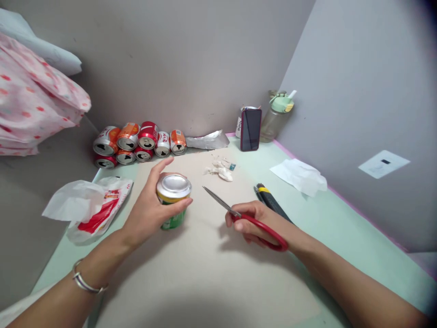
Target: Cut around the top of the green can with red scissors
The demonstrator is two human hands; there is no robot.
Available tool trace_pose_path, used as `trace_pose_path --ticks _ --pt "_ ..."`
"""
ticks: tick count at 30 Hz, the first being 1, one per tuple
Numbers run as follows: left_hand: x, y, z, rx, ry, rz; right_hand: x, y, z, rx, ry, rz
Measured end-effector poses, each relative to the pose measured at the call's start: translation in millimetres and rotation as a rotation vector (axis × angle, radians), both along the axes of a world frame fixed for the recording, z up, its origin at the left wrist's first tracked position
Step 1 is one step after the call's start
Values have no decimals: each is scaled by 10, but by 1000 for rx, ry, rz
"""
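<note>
My left hand (150,205) is wrapped round a green and yellow drink can (174,222), thumb on the near side and fingers behind. The can's plain silver end faces up, without an opening in sight. In my right hand (254,221) are red-handled scissors (269,234), gripped round the handles near the pivot. Their blades look closed and point up and left toward the can, a short gap away from it. Beneath both hands lies a pale board or sheet (205,273). Just beyond the right hand rests a black and yellow utility knife (273,202).
Several empty cans (148,134) are stacked on their sides along the wall, beside a cut silver metal sheet (208,140). Crumpled tissue (221,172), a tissue packet (102,209), a white paper (298,176), an upright phone (251,130) and a bottle (275,118) surround the board.
</note>
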State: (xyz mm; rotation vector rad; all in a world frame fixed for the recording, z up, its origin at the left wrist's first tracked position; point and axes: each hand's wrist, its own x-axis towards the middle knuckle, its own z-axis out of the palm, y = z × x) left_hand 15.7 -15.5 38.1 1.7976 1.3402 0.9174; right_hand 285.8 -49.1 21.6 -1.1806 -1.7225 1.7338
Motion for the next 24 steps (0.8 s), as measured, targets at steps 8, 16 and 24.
trace_pose_path --ticks 8,16,24 --pt "-137 134 78 -374 -7 -298 -5 14 -81 634 -668 -136" --pt "-220 170 4 -412 -24 -355 3 49 -182 791 -1031 -96" --pt "-223 153 3 -492 -280 -312 93 60 -174 689 -780 28"
